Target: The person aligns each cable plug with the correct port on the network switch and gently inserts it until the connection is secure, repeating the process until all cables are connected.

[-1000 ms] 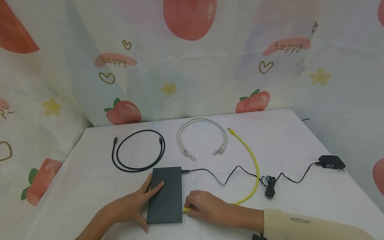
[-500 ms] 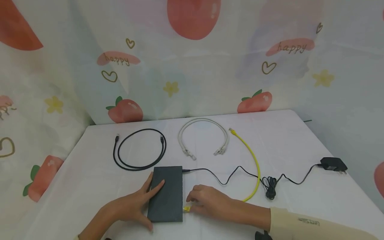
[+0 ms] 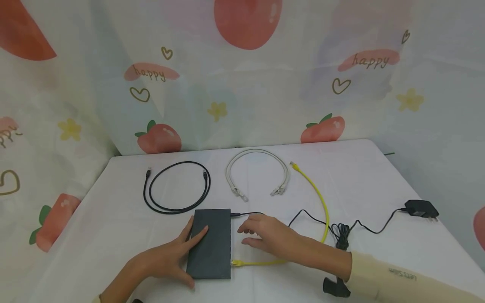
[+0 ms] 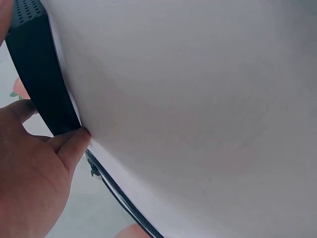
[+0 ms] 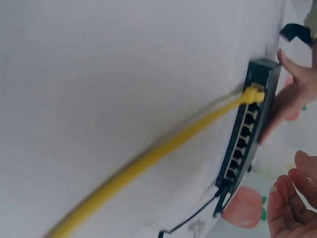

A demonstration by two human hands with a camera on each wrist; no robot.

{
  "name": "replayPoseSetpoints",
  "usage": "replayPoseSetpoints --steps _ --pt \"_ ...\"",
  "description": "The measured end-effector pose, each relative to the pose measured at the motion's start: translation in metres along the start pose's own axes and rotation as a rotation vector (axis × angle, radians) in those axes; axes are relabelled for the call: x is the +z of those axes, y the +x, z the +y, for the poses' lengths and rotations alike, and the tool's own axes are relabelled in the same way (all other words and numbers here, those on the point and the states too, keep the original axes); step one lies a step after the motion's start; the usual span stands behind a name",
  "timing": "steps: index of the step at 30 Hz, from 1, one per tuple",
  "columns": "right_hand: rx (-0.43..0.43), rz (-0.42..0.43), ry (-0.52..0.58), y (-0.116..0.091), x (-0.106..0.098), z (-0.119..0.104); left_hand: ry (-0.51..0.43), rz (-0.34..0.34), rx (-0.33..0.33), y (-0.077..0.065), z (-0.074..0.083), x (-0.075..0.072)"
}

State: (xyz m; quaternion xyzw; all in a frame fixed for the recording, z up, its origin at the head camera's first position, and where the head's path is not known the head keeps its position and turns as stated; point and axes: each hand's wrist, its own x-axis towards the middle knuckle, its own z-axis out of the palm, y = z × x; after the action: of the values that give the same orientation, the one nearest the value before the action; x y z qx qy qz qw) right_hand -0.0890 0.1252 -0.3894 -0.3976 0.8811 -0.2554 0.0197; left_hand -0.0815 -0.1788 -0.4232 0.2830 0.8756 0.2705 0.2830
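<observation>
A black network switch [image 3: 214, 252] lies flat near the front of the white table. My left hand [image 3: 163, 261] holds it from the left, thumb at the near end, one finger across the top and others along the far left edge. A yellow Ethernet cable [image 3: 261, 264] has its plug [image 5: 252, 95] seated in the end port nearest me. Several ports beside it stand bare in the right wrist view. My right hand [image 3: 270, 240] hovers right of the switch with loosely bent fingers, holding nothing, partly covering the black power cord [image 3: 303, 210].
Behind the switch lie a coiled black cable [image 3: 187, 162] and a looped grey cable [image 3: 257, 150]. The power cord runs through a tied bundle [image 3: 342, 231] to a black power adapter [image 3: 421, 208] near the right edge. A patterned cloth [image 3: 242, 84] hangs behind the table.
My right hand has let go of the yellow plug and moved away from it, up and slightly right. The plug stays at the switch; my left hand keeps its hold.
</observation>
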Motion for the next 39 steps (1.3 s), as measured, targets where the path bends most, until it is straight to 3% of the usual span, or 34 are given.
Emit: replayPoseSetpoints --steps 21,29,39 --pt "0.166 0.104 -0.142 0.012 -0.040 0.058 -0.019 -0.005 -0.007 -0.001 0.002 -0.001" --pt "0.241 0.034 -0.164 0.015 -0.048 0.085 -0.031 -0.005 0.000 0.000 0.000 0.000" --pt "0.239 0.014 -0.217 0.019 -0.046 0.123 -0.007 0.004 0.006 0.000 -0.002 0.001"
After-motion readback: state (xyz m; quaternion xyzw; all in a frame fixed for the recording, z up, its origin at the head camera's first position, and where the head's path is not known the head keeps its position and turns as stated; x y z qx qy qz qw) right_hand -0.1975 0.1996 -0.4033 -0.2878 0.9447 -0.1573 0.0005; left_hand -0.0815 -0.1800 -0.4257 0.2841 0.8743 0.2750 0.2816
